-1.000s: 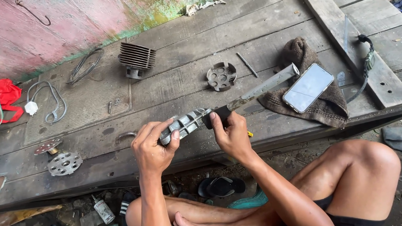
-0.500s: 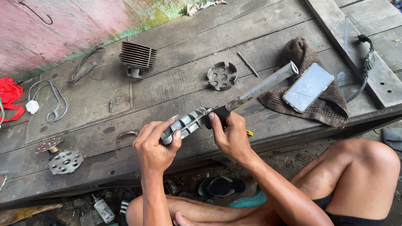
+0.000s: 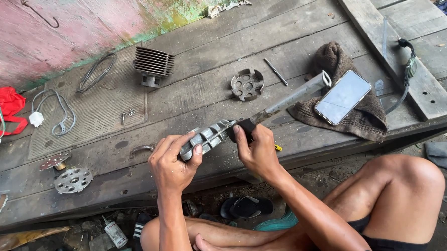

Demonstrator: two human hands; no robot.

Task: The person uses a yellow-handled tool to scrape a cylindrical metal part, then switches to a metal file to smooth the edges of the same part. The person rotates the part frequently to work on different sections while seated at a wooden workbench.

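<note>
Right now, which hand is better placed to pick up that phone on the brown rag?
Probably the right hand: it sits closer to the phone on the rag. The left hand grips the ribbed metal part, farther away.

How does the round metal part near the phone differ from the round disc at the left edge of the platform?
The round part is dark and thick, with raised walls round its rim; the disc is pale, shiny and flat. The part lies mid-platform, far from both hands; the disc lies near the front edge, left of the left hand. Both are round, metal and pierced with holes.
</note>
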